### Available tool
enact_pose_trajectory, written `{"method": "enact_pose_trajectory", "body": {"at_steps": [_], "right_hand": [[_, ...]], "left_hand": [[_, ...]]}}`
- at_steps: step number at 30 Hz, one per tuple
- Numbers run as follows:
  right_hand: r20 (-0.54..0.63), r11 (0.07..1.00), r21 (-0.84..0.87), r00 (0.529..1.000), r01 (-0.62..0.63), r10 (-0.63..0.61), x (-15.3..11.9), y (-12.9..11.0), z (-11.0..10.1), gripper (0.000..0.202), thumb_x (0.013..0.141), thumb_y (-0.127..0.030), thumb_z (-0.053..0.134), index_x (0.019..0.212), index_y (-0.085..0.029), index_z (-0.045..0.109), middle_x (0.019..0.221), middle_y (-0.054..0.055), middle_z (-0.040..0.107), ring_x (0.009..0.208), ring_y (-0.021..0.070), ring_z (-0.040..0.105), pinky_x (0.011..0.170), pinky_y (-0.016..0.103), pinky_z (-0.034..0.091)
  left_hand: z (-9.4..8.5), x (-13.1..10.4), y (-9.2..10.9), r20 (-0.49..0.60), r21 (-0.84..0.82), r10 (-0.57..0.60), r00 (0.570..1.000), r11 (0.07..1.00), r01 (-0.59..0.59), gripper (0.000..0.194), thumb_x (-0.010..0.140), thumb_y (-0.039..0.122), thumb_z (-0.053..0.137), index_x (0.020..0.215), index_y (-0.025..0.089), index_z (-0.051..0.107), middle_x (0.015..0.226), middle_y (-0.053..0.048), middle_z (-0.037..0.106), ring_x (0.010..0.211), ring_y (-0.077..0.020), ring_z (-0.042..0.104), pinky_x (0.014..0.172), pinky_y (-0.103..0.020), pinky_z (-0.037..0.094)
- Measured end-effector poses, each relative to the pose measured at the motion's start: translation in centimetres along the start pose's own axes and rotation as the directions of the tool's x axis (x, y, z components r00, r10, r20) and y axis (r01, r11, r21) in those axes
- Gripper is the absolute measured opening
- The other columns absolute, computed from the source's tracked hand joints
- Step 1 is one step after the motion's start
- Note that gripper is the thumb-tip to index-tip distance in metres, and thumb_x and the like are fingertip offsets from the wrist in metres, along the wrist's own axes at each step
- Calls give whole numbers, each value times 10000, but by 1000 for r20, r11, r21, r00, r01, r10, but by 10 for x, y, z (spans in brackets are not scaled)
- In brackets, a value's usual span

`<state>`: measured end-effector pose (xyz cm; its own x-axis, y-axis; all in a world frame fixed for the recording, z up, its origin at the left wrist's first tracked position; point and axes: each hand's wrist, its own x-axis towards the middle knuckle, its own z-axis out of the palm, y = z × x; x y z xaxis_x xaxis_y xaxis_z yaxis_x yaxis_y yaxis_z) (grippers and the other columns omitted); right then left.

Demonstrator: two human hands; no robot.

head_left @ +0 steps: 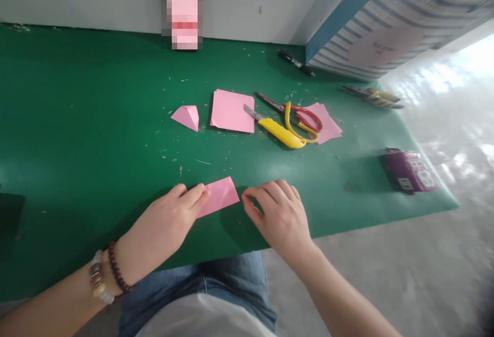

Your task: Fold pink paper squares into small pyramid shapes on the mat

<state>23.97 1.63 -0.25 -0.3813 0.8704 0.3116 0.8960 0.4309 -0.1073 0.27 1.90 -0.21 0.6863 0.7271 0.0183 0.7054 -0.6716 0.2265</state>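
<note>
A folded pink paper rectangle (222, 196) lies on the green table (96, 146) near its front edge. The fingers of my left hand (173, 217) are close together and press on the paper's left end. Just right of the paper, my right hand (278, 213) has its thumb and index fingertips pinched together, apart from the paper; whether anything is between them is too small to tell. Beyond my hands lies a stack of pink square sheets (232, 111), with a folded pink piece (188, 117) to its left.
Red-handled scissors (309, 117) and a yellow cutter (280, 131) lie across pink papers (328, 125). A pen (296, 63), pliers (376, 97) and a purple box (411, 171) are to the right. A striped box (366, 43) stands at the back right.
</note>
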Motion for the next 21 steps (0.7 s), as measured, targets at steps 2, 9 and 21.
{"method": "enact_pose_trajectory", "body": {"at_steps": [2,9,21], "right_hand": [[-41,998,54,999,-11,13,-1,-9,0,118,917,-218,584,809,-200,629,725,17,601,705,174,462,666,312,328],[40,996,79,998,40,-43,-1,-47,18,188,913,-170,538,729,-196,563,693,24,553,711,193,435,646,320,298],[6,966,230,993,117,-121,3,-84,28,227,936,-158,478,727,-192,559,706,39,595,692,192,483,634,325,334]], "left_hand": [[-5,3,-4,27,-24,26,999,999,-25,488,832,-48,412,1253,153,553,1272,-78,592,1036,-205,576,900,-356,522],[-11,8,-10,47,-93,33,998,995,-29,313,963,97,389,1218,186,547,1231,-68,583,1046,-165,599,919,-311,503],[-8,9,-12,22,-119,48,999,992,-45,280,987,131,353,1159,153,573,1249,-88,579,1084,-199,592,907,-331,518]]}}
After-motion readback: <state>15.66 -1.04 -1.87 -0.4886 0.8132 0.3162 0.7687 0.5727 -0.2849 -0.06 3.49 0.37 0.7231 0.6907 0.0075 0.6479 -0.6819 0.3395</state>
